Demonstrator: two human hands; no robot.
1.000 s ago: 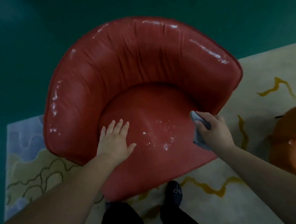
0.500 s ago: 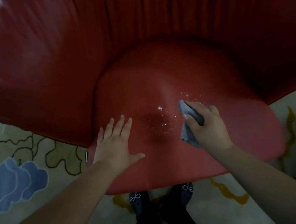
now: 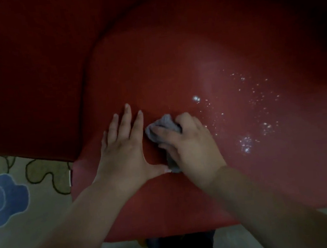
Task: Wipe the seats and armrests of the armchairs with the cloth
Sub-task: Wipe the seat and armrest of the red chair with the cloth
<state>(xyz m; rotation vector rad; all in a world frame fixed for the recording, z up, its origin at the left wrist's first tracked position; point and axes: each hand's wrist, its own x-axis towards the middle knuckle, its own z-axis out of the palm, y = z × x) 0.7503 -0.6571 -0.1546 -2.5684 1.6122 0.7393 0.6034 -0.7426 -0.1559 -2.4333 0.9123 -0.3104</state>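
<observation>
L hand (image 3: 124,147) flat, R hand (image 3: 191,147) fisted.

The right hand (image 3: 191,149) held the grey cloth (image 3: 164,127) bunched against the red seat (image 3: 173,73), and places follow from that grip. Just to its left, the left hand (image 3: 121,154) lay flat on the seat with fingers spread, its thumb tip touching the cloth's near end; that side was blocked. Beyond the left hand the armrest wall (image 3: 26,97) rose, closing the seat on that side. Ahead of the grip the seat ran bare up to the dark backrest (image 3: 187,5). To the right lay open seat, scattered only with bright droplets (image 3: 246,143). Toward the person, bare seat reached the front edge, crossed by both forearms.
</observation>
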